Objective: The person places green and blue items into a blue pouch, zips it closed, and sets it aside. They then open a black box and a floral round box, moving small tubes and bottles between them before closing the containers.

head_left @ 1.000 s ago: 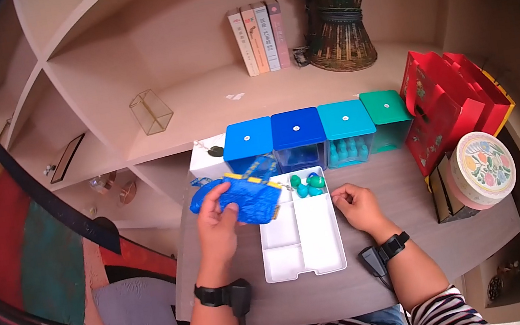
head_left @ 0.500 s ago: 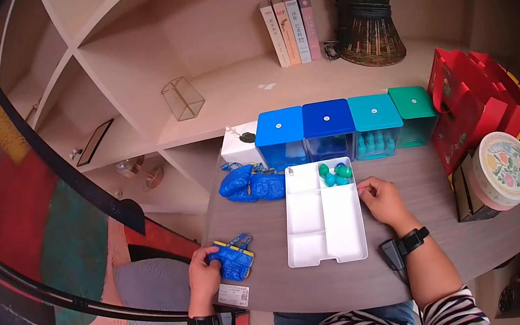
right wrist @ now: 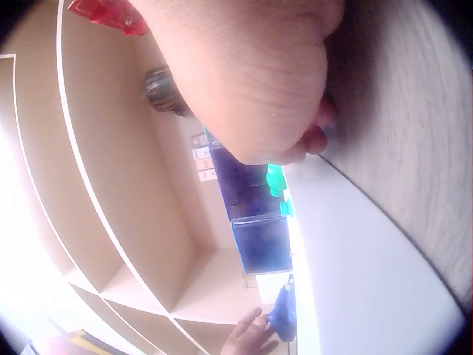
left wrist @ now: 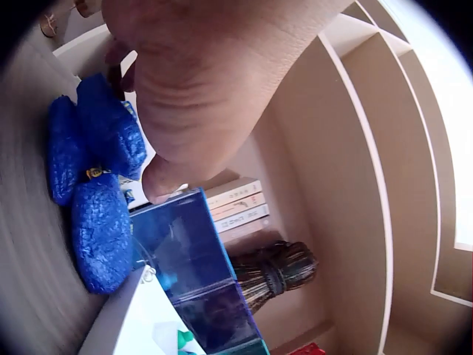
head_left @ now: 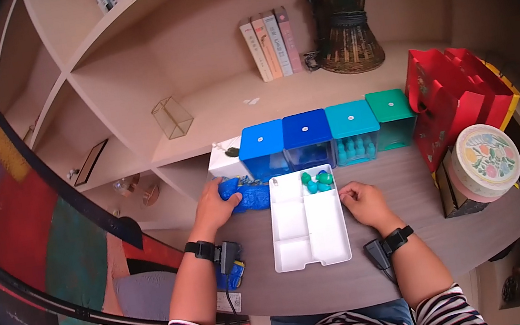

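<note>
In the head view my left hand (head_left: 214,208) is at the blue crinkled bags (head_left: 251,198) left of the white tray (head_left: 331,254), thumb and fingers apart. The left wrist view shows the thumb and fingers of the left hand (left wrist: 203,96) spread over the blue bags (left wrist: 102,233), with a gap to the thumb; fingertip contact is unclear. Loosely curled and holding nothing, my right hand (head_left: 365,203) rests beside the tray's right edge. Several green and teal pieces (head_left: 324,179) lie in the tray's top right compartment, and a small metal item (head_left: 275,182) lies top left.
Four lidded boxes, blue (head_left: 261,140) to green (head_left: 390,105), line the table's back. Red paper bags (head_left: 445,106) and a round floral tin (head_left: 487,160) stand at the right. A small blue bag (head_left: 237,275) and a paper label (head_left: 229,301) lie near my left forearm.
My left hand put the small blue bag with yellow edging down at the table's left front, let it go and moved up to the other blue bags. The right hand stays beside the tray.
</note>
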Demonstrator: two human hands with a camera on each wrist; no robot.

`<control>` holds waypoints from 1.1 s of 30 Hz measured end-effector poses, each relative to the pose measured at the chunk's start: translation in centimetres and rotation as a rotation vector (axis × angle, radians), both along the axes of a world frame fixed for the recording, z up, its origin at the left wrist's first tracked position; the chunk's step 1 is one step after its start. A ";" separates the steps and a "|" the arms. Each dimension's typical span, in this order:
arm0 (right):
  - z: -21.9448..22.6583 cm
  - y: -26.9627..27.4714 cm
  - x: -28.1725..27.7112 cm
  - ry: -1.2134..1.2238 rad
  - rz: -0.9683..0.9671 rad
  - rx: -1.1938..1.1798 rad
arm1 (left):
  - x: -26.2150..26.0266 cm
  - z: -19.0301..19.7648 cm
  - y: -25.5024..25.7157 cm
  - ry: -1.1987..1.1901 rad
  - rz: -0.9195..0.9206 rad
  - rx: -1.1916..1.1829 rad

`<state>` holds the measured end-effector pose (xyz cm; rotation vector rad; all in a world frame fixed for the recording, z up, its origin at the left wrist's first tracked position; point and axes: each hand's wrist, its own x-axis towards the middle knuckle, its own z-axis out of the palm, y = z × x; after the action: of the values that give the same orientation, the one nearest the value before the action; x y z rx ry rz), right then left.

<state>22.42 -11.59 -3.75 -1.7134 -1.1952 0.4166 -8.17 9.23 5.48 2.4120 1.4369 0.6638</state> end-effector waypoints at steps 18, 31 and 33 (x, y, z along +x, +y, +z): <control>1.1 -0.2 -0.3 -0.009 -0.022 -0.019 | 0.0 0.3 -1.8 -0.540 0.135 0.071; 4.7 -1.6 -3.3 -0.015 -0.031 0.383 | 8.1 -2.4 -8.9 -0.773 -0.614 -0.613; 4.4 -1.5 -3.8 -0.048 0.087 0.376 | 7.8 -3.0 -9.1 -0.703 -0.622 -0.602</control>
<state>18.60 -13.08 0.65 -1.3581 -1.2941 0.1874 -0.33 0.12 2.44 1.7241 0.4610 0.6820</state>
